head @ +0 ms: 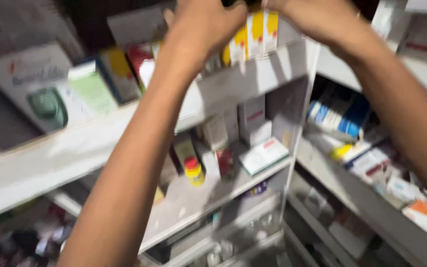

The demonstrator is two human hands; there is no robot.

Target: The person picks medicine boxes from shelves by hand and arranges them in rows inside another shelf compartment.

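White shelving, stocked with cartons. Item: my left hand (204, 25), fingers curled at the yellow-and-white boxes (254, 34) standing upright on the top shelf (253, 79); grip unclear. My right hand (308, 17) reaches from their right; grip hidden. Below: yellow bottle (193, 171).
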